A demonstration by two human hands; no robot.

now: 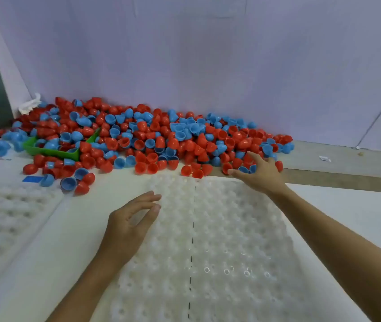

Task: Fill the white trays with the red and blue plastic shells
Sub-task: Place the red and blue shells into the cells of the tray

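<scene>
Before the shell pile [138, 138], white tray [231, 240] runs lengthwise away; left hand [129, 226] relaxed, right hand [258, 173] spread.

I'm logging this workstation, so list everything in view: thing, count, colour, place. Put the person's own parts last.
Plastic shells: too many to count, red and blue, heaped along the foot of the back wall.
Green scoop: one, green, half buried in the left part of the heap.
White tray: one, white with rows of empty cups, centre, under the hands.
Second white tray: one, white, empty cups, at the left edge.
Blue card: one, blue, flat by the left loose shells.
Crumpled paper: one, white, far left against the wall.
Left hand: one, fingers relaxed, empty, over the centre tray.
Right hand: one, reaching into the heap's right end; grip unclear.
</scene>
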